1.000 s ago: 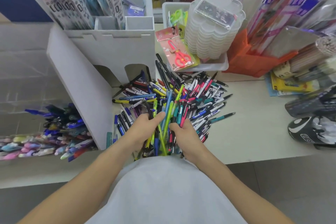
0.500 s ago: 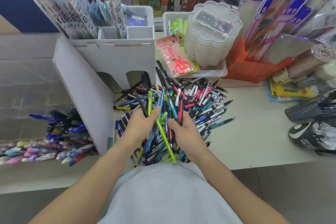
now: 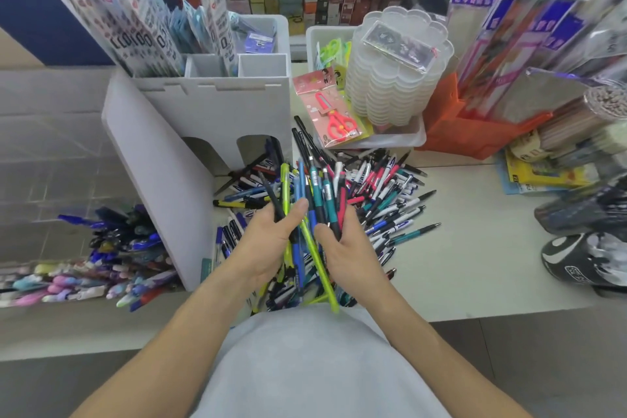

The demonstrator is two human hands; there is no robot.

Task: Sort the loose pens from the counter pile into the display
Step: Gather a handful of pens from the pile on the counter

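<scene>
Gripping: one bunch of pens [image 3: 314, 200], raised above pile [image 3: 383, 200] on counter [image 3: 475, 248].
Left hand [image 3: 268, 241]: curled round bunch.
Right hand [image 3: 349, 248]: curled round bunch.
Display [image 3: 210, 112]: behind-left of pile.

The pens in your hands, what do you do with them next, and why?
Probably carry the bundle left to the display. Both the left hand and right hand already grip it above the pile, and two top compartments look empty.
</scene>
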